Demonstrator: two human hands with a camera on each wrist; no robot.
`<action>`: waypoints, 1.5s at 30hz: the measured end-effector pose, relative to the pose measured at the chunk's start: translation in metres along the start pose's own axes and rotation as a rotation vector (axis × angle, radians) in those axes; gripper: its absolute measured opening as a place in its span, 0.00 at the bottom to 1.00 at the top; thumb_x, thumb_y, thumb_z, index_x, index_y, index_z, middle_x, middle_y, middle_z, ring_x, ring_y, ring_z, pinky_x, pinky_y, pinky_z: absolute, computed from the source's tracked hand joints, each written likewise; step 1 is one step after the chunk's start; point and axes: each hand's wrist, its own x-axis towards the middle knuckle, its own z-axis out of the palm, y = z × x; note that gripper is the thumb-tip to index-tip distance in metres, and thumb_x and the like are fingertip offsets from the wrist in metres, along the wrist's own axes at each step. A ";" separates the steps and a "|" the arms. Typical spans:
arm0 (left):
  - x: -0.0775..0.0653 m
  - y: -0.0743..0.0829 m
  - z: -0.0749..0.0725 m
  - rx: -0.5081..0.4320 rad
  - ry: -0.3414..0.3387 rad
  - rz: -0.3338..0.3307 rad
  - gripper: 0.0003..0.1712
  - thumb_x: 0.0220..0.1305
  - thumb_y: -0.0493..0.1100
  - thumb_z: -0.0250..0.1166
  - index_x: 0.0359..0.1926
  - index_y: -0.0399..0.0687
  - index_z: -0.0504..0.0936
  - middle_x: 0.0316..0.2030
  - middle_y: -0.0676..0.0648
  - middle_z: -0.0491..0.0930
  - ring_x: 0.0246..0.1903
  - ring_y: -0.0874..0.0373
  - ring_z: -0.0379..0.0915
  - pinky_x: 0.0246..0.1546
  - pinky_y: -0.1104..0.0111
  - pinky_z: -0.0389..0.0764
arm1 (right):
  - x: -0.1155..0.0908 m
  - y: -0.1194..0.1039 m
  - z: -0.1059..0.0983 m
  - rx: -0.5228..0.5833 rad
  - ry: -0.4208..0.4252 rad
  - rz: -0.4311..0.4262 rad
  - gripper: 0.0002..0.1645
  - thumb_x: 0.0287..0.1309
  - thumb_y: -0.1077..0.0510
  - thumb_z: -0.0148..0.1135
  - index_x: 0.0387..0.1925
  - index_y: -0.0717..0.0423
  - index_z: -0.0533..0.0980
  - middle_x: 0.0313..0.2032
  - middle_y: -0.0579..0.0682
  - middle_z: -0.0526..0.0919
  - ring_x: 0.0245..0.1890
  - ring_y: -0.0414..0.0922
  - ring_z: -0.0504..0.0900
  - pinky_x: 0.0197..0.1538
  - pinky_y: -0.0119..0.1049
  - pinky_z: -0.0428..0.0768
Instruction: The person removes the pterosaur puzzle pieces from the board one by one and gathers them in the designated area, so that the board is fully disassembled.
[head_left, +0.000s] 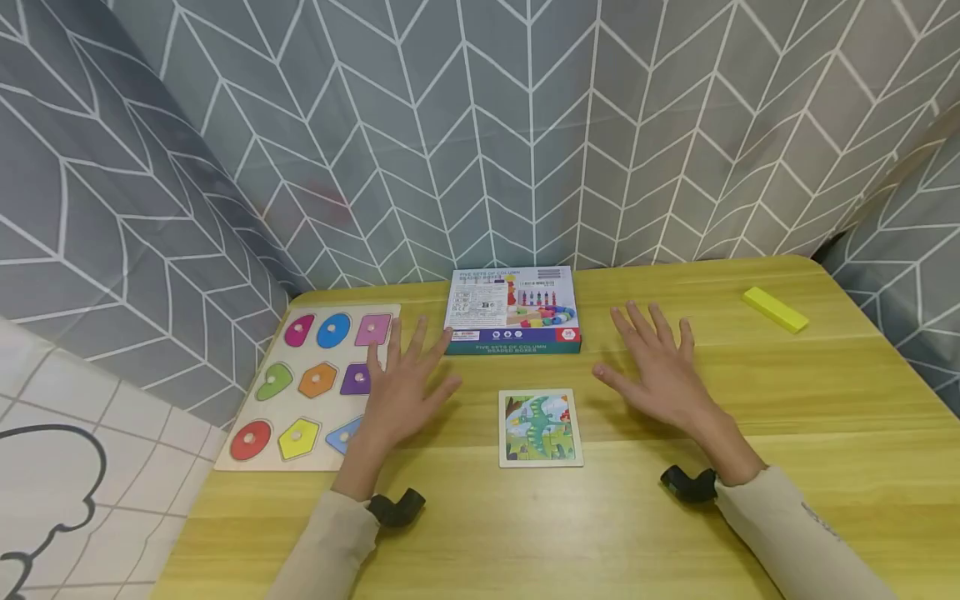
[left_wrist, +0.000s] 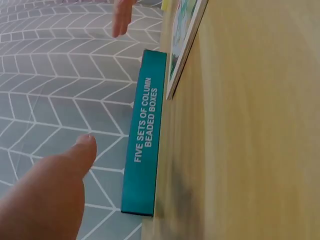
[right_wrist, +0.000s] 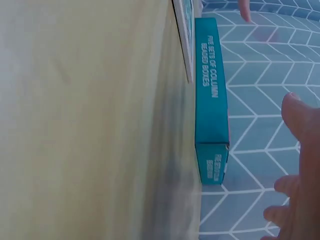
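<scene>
Both of the person's hands are released, palms down with fingers spread, and neither grips anything. The left hand [head_left: 405, 392] covers the right-hand margin of a wooden shape board [head_left: 330, 407]; the right hand [head_left: 663, 379] is over the bare wood of the table [head_left: 465, 533]. Both wrist views show the thumbs apart from the tabletop, so the hands seem held a little above it.

Between the hands, slightly nearer the person than the palms, lies a small framed dinosaur puzzle [head_left: 539, 427], flat and picture upward; that middle place probably lets either hand reach it equally, and the wide spread leaves it uncovered. Beyond it, between the fingertips at the far edge, a beaded-boxes carton [head_left: 512, 310] lies flat, its teal side facing the person; standing back there, it likely keeps its bulk out of the nearer space. A left fingertip overlaps its corner in the head view, but touching cannot be told.

The board sits mostly left of the left hand, its coloured pieces knob-side up, presumably for easy pinching. A yellow bar [head_left: 776, 309] lies aslant beyond and to the right of the right hand, well apart from everything else.
</scene>
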 end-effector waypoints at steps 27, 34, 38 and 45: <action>-0.012 0.040 0.034 -0.038 -0.091 0.244 0.45 0.61 0.83 0.48 0.73 0.70 0.70 0.75 0.49 0.66 0.79 0.42 0.51 0.75 0.40 0.52 | -0.010 -0.021 0.038 0.253 -0.265 -0.281 0.48 0.49 0.33 0.75 0.70 0.45 0.73 0.74 0.57 0.68 0.75 0.62 0.57 0.68 0.65 0.52; -0.016 0.045 0.043 -0.030 -0.159 0.281 0.48 0.60 0.83 0.49 0.76 0.71 0.65 0.78 0.51 0.60 0.81 0.45 0.45 0.77 0.40 0.47 | -0.013 -0.020 0.043 0.206 -0.274 -0.329 0.51 0.48 0.29 0.73 0.71 0.44 0.71 0.76 0.57 0.64 0.77 0.62 0.53 0.70 0.67 0.49; -0.017 0.045 0.045 -0.039 -0.186 0.279 0.49 0.60 0.82 0.50 0.77 0.70 0.62 0.80 0.52 0.57 0.81 0.45 0.42 0.77 0.40 0.45 | -0.013 -0.020 0.043 0.195 -0.269 -0.338 0.54 0.48 0.29 0.73 0.73 0.45 0.69 0.77 0.57 0.63 0.77 0.63 0.53 0.70 0.67 0.49; -0.017 0.045 0.046 -0.051 -0.213 0.262 0.48 0.64 0.81 0.47 0.79 0.71 0.57 0.81 0.54 0.51 0.82 0.46 0.38 0.78 0.41 0.42 | -0.012 -0.019 0.043 0.181 -0.267 -0.323 0.55 0.49 0.30 0.73 0.75 0.45 0.66 0.78 0.56 0.61 0.78 0.63 0.51 0.71 0.67 0.48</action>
